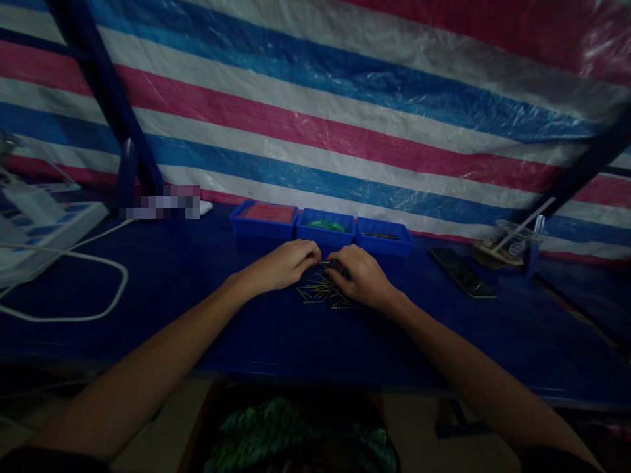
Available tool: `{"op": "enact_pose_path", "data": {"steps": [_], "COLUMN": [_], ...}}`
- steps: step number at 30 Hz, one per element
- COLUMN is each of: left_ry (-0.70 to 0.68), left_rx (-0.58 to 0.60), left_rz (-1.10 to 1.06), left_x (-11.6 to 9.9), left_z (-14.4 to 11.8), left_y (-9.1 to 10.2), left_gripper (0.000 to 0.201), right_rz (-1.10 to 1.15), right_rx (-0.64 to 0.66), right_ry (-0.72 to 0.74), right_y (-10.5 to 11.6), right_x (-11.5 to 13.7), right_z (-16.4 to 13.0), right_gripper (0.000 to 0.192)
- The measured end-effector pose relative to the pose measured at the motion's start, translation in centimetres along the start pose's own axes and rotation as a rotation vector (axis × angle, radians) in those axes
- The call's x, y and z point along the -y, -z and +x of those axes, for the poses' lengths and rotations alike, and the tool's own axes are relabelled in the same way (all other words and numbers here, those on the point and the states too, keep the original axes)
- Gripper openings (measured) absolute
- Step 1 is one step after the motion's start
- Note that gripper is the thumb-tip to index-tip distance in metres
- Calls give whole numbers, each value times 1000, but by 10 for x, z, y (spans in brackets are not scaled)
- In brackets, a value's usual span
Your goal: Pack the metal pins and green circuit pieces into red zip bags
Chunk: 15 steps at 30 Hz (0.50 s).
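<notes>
forearms [162, 345] over tbl edge [315, 380], hands [288, 265] [365, 274] @ rods [318, 290]

Sheet [345, 131] striped red, white, blue; tabletop [276, 348] dark blue; bins [325, 236] blue; pins [319, 289] yellowish.

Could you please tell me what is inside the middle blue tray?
Green material shows inside the middle blue tray, too unclear to identify; whatever lies beneath it is hidden.

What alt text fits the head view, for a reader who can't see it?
A person's left hand and right hand are close together at a scattered pile of thin, brass-coloured pieces on a blue table. Behind them, three blue bins stand in a row before a striped sheet; a phone lies to the right, a white cable to the left.
</notes>
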<state>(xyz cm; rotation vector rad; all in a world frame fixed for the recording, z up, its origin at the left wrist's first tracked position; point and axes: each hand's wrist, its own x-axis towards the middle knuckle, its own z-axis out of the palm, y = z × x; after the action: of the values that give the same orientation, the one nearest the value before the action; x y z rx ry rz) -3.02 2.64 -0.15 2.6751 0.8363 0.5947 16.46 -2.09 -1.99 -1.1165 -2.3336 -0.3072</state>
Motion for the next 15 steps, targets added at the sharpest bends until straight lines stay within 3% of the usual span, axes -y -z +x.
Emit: {"op": "enact_pose_path", "data": {"steps": [8, 12, 15], "left_ry": [1, 12, 47], "left_rx": [-194, -252, -220], "left_rz": [-85, -63, -54], "left_x": [-9, -12, -14], "left_z": [0, 1, 3], "left_y": [-2, -3, -5], "left_gripper": [17, 16, 21], "right_rz": [-135, -120, -111], "right_rx": [-159, -153, -110], "right_ry": [-44, -62, -44], "right_y": [5, 6, 9], "right_x": [0, 3, 4], "right_z": [1, 1, 3], "right_gripper": [25, 28, 29]}}
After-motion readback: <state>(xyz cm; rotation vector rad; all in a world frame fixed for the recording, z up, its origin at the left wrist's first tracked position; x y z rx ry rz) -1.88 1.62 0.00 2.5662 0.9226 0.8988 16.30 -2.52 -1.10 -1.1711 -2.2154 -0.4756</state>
